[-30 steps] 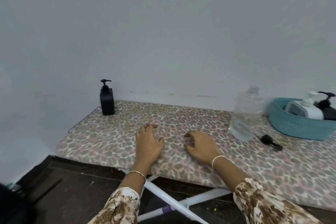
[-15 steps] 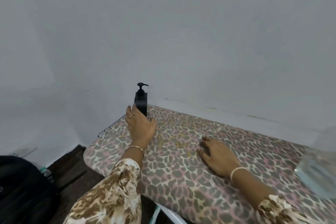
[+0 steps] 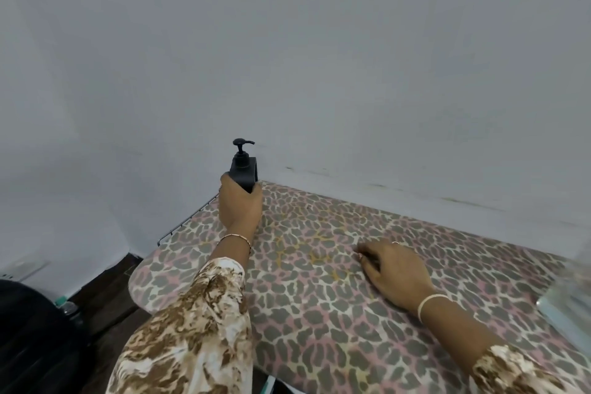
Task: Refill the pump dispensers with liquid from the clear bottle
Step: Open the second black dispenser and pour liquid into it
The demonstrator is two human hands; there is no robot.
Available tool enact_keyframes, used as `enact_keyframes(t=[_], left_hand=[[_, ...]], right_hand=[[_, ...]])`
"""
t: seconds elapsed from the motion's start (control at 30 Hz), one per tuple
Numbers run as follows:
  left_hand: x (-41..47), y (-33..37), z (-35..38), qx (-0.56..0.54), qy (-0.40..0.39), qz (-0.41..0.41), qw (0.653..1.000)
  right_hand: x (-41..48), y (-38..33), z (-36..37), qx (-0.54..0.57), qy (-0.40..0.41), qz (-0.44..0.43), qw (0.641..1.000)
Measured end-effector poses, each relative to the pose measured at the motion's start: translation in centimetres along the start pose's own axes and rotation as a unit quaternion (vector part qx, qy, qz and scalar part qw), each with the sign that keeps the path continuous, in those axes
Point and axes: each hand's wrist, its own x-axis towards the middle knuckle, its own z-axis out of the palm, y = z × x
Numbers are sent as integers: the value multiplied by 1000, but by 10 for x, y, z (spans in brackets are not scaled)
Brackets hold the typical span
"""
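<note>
A black pump dispenser (image 3: 243,166) stands upright at the far left corner of the leopard-print ironing board (image 3: 319,313), close to the wall. My left hand (image 3: 240,205) is wrapped round its lower body and hides that part. My right hand (image 3: 395,270) rests palm down on the board's middle, fingers relaxed, holding nothing. The clear bottle (image 3: 572,301) shows only as a blurred edge at the right border of the view.
A pale wall (image 3: 319,57) rises directly behind the board. Dark floor (image 3: 105,294) lies below the board's left end, with a black bag (image 3: 28,336) and a small capped bottle (image 3: 68,305) at the lower left.
My left hand has reached forward and closed round the black dispenser. The view has swung left, so the basket and most of the clear bottle have left the frame. The right hand stayed on the board.
</note>
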Motion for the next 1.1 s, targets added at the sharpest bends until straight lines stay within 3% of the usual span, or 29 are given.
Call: enact_keyframes(t=[0.13,0.3,0.5,0.63,0.77,1.1], left_hand=[[-25,7,-5,-44,-39,32,998],[-70,29,1,-104,-116,9,988],[-136,54,17,-117,-234,6,965],[-180,67,26,-116,-322,18,939],[-211,72,29,-114,-365,22,924],[-248,76,40,-67,-417,124,898]], right_hand=[[-7,5,-1,36,-46,4,998],[-23,5,-11,46,-103,-1,994],[-62,7,-39,144,30,62,987],[-80,12,-68,227,132,87,961],[-92,21,-90,214,183,134,950],[-88,25,-96,266,168,194,929]])
